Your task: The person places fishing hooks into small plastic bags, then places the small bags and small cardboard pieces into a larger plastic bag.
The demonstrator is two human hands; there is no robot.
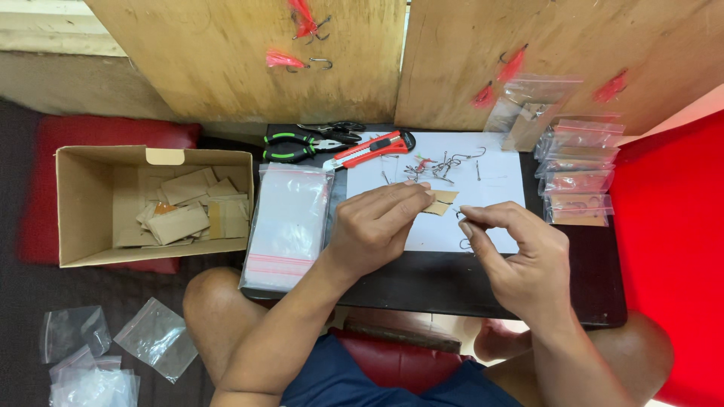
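My left hand [377, 226] pinches a small tan piece of cardboard [442, 202] between thumb and fingers, above a white sheet of paper [498, 181]. Just to its right, my right hand [520, 252] holds a small metal fishing hook [459, 215] at its fingertips, close to the cardboard. A loose pile of metal hooks [445, 163] lies on the paper beyond both hands. Another hook [466, 244] rests on the paper under my right fingers.
A stack of zip bags [286, 226] lies left of the paper on the black board [452, 283]. Green-handled pliers [302, 147] and a red utility knife [369, 149] lie behind. An open carton [83, 218] holds cardboard pieces. Filled bags [577, 169] sit right; empty bags [113, 350] on the floor.
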